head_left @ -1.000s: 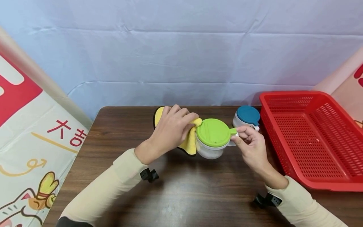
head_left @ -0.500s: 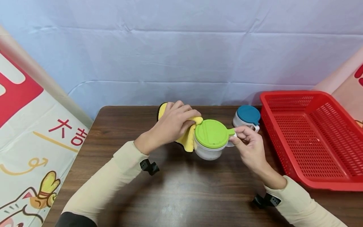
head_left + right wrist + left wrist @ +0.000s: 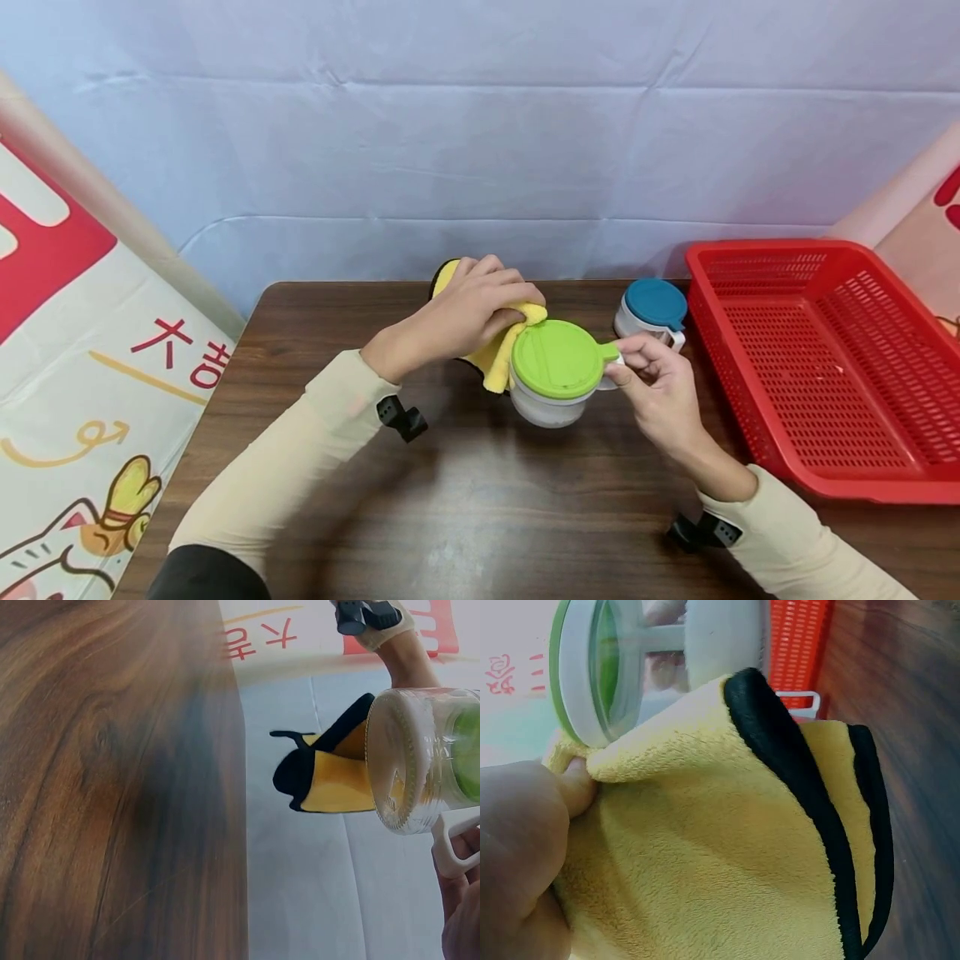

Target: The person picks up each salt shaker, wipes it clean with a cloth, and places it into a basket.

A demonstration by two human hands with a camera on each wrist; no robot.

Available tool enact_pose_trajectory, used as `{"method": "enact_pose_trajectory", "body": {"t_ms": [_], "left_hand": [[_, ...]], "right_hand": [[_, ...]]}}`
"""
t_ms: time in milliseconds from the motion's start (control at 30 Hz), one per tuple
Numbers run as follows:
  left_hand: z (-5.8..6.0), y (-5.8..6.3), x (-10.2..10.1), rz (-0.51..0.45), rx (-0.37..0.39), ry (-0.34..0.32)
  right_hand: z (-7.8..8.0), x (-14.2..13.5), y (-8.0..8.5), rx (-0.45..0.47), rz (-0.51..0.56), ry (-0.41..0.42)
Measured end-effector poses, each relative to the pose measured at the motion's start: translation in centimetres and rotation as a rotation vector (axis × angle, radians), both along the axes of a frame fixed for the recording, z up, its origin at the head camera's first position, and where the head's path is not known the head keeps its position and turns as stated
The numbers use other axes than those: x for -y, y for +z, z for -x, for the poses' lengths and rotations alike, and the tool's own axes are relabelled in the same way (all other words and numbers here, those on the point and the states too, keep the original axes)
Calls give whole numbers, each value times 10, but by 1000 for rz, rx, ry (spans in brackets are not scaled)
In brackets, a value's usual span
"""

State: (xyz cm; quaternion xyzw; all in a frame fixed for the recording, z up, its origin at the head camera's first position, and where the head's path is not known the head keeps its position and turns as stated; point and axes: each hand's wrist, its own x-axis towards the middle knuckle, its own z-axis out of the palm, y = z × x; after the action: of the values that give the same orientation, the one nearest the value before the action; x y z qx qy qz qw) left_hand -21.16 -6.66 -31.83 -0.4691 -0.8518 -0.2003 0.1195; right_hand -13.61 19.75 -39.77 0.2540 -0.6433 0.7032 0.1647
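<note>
A clear jar with a green lid and a white handle is held above the table, its base showing in the right wrist view. My right hand grips the handle, thumb and forefinger by the lid's green tab. My left hand pinches a yellow cloth with black edging against the far left of the lid's rim. Most of the cloth hangs below that hand beside the jar. In the left wrist view the thumb presses on a fold next to the lid.
A second jar with a blue lid stands at the back right, close to a large red basket with perforated walls. The brown wooden table ends at a pale cloth backdrop. A printed banner hangs at the left.
My left hand and the cloth have moved right and away along the lid's rim. The jar has shifted slightly left and nearer, with my right hand still on the handle.
</note>
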Motion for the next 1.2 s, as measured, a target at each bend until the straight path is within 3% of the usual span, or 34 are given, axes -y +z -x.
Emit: {"method": "enact_pose_trajectory", "body": {"t_ms": [300,733,1200], "left_hand": [[7,11,-10,52,0,-41],[14,21,-27,102,76,-65],[15,37,-44,227,127,-81]], "right_hand": [[-1,2,0,0,-17,-7],[0,2,-1,-17,-1,16],[0,2,-2,-25,-13,14]]}}
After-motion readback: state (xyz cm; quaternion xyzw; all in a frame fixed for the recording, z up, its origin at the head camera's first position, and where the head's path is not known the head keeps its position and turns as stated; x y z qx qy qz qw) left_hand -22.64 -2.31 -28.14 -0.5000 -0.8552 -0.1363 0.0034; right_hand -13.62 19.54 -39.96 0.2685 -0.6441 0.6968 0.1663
